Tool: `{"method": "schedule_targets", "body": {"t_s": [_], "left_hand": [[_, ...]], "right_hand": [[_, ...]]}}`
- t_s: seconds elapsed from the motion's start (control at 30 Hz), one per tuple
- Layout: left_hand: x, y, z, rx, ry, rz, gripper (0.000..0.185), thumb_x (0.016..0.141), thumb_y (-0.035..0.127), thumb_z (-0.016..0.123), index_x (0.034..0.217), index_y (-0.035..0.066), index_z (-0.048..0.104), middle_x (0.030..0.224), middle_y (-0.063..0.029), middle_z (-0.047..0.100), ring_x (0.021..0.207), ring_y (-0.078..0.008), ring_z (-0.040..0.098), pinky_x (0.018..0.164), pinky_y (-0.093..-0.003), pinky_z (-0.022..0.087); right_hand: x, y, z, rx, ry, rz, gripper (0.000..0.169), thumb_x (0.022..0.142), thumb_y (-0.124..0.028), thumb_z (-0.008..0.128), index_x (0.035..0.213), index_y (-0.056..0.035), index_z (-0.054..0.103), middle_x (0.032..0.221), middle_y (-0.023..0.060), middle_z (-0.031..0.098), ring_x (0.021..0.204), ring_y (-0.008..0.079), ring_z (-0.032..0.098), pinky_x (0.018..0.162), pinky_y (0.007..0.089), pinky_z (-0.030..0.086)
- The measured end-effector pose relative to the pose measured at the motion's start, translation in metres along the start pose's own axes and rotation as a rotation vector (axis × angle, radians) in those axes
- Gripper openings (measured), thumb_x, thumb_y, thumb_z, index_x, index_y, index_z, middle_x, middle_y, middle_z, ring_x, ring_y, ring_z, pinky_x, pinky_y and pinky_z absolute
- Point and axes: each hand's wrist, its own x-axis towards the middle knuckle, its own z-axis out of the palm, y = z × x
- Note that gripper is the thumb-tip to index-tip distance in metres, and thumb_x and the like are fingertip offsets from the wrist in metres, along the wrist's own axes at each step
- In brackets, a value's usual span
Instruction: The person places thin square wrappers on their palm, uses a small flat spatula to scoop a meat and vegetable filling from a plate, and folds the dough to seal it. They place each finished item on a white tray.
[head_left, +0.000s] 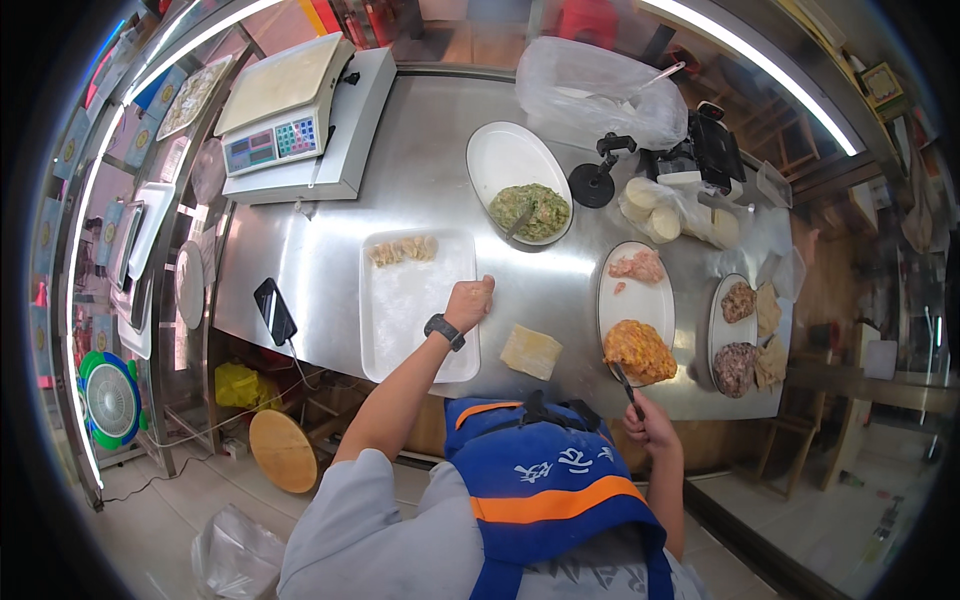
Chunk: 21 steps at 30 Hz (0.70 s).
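My right hand grips the dark handle of a small spreading tool. The tool's tip touches a mound of orange-yellow filling on an oval white plate; pink minced meat lies at that plate's far end. My left hand, with a dark watch at the wrist, is curled over the right edge of a white tray. Whether its fingers hold anything is hidden. A short row of folded dumplings lies at the tray's far end. A stack of square dough wrappers sits between my hands.
Beyond lies an oval plate with green filling and a spoon. Several meat mounds are at right. Bagged round wrappers, a black stand, a weighing scale and a phone also occupy the steel table.
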Motion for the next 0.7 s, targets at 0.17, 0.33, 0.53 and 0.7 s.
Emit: {"method": "schedule_targets", "body": {"t_s": [0.17,0.33,0.53,0.7], "left_hand": [[0.043,0.004,-0.035,0.825,0.073,0.46,0.053,0.089,0.048,0.054,0.06,0.005,0.062,0.073,-0.0155,0.065,0.065,-0.0354,0.059,0.057,-0.0449,0.045],[0.048,0.023,-0.084,1.253,-0.041,0.606,0.042,0.089,0.038,0.057,0.115,0.005,0.061,0.136,-0.0161,0.046,0.129,-0.0352,0.038,0.104,-0.0471,0.032],[0.003,-0.01,-0.071,1.286,0.123,0.502,0.059,0.092,0.034,0.05,0.138,-0.001,0.04,0.152,-0.0149,0.024,0.142,-0.0346,0.015,0.114,-0.0529,0.012],[-0.065,-0.002,0.023,0.912,-0.061,0.725,0.032,0.084,0.022,0.062,0.111,0.005,0.06,0.122,-0.0151,0.056,0.119,-0.0319,0.049,0.105,-0.0499,0.031]], "right_hand": [[-0.002,0.002,-0.005,0.021,-0.002,-0.038,0.05,0.097,-0.048,0.043,0.064,-0.0116,0.043,0.05,-0.0048,0.026,0.038,0.0059,0.019,0.036,0.0221,0.013],[-0.001,0.004,-0.005,0.018,0.048,-0.017,0.05,0.099,-0.046,0.039,0.065,-0.0103,0.043,0.051,-0.003,0.027,0.04,0.0064,0.018,0.036,0.0217,0.013],[0.003,0.027,0.002,0.034,-0.019,-0.018,0.05,0.099,-0.048,0.041,0.065,-0.0114,0.043,0.051,-0.004,0.027,0.039,0.0061,0.018,0.036,0.0222,0.013],[0.005,0.031,-0.007,0.089,-0.054,0.006,0.048,0.098,-0.046,0.044,0.065,-0.0117,0.045,0.053,-0.0052,0.028,0.04,0.0059,0.021,0.037,0.0226,0.013]]}}
